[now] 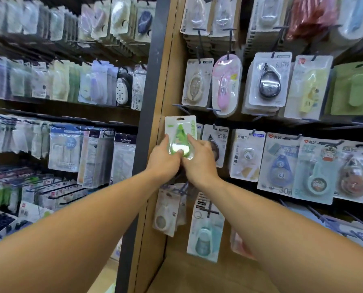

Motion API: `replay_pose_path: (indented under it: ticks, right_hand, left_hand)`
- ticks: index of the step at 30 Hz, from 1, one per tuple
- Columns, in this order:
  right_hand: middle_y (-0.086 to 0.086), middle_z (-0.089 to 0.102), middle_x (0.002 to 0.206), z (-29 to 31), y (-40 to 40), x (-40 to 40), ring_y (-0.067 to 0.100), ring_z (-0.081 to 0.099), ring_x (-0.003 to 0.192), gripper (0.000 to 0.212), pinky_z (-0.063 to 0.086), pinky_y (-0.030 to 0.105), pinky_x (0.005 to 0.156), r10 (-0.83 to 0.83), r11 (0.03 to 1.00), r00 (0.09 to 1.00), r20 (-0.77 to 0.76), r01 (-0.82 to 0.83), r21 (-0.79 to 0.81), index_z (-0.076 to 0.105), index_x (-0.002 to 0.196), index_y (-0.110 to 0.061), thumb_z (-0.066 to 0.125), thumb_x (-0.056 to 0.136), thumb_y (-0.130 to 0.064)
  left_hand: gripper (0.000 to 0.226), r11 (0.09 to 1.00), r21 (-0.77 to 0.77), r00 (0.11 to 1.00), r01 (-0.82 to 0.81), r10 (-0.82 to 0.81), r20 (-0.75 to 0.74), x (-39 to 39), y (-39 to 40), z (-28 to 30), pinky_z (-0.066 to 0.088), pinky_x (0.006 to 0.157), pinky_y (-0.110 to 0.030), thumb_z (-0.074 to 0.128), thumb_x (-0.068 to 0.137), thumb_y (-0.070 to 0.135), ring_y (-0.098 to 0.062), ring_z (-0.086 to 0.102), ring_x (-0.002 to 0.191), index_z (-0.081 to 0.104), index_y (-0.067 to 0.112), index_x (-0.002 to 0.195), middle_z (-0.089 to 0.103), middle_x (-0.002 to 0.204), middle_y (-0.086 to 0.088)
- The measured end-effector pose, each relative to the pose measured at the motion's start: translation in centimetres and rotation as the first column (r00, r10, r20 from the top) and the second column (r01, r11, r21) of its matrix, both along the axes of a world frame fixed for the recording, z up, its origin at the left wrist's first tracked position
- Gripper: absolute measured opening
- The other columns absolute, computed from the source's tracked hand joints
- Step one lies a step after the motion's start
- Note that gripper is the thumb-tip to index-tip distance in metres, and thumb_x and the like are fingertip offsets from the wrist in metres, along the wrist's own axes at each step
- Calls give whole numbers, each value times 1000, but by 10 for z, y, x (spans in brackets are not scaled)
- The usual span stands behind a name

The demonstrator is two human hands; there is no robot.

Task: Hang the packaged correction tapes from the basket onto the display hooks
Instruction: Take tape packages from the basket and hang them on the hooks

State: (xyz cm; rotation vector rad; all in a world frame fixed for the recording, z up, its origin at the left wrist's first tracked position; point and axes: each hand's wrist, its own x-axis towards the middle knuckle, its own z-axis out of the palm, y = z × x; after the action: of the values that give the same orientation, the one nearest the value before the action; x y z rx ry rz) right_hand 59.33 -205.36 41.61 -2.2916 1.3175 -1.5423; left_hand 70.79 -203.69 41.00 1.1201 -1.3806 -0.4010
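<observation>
Green tape pack [181,138]: upright, long axis vertical, hang-hole on top, at left end of display's middle row, next to wood upright [165,85]. Light, stiff card, slick blister – judgement. Your left hand [164,160] & right hand [199,159] both pinch lower half; take by card edges, not bubble. Hook behind pack not visible.
</observation>
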Motion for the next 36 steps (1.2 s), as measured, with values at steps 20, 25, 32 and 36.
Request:
replay_pose_path:
  ticks: [20, 25, 32, 36]
  right_hand:
    - [17, 54, 141, 8, -76, 16, 34, 54, 128, 53, 44, 42, 110, -80, 914, 987, -138, 128, 385, 44, 146, -7, 60, 96, -12]
    - [17, 55, 142, 1, -78, -8, 35, 56, 127, 46, 48, 42, 106, -149, 893, 988, -40, 152, 423, 51, 141, -5, 53, 95, -6]
    - [1, 60, 138, -43, -12, -40, 22, 62, 116, 49, 53, 39, 99, -123, 984, 988, 98, 108, 142, 61, 137, -21, 55, 92, -3]
    - [1, 67, 113, -91, 52, -60, 19, 60, 107, 37, 50, 36, 95, -90, 962, 993, 75, 106, -253, 72, 111, -19, 54, 84, -1]
  left_hand:
    - [39, 968, 243, 995, 65, -81, 54, -6, -75, -20, 39, 93, -27, 40, 112, 21, -28, 56, 121, 55, 9, 146, 58, 146, -18]
    - [42, 979, 204, 995, 18, -38, 95, -7, -69, -30, 35, 99, -24, 40, 113, 24, -28, 48, 141, 50, 14, 152, 52, 154, -10]
    - [41, 998, -60, 993, -23, 30, 115, -29, -12, -66, 42, 118, -40, 42, 111, 25, -22, 54, 136, 52, 18, 151, 59, 147, -5]
    - [38, 970, -208, 971, -125, 163, 175, -58, 46, -142, 38, 113, -27, 48, 106, 23, -17, 51, 134, 55, 15, 143, 58, 142, -1]
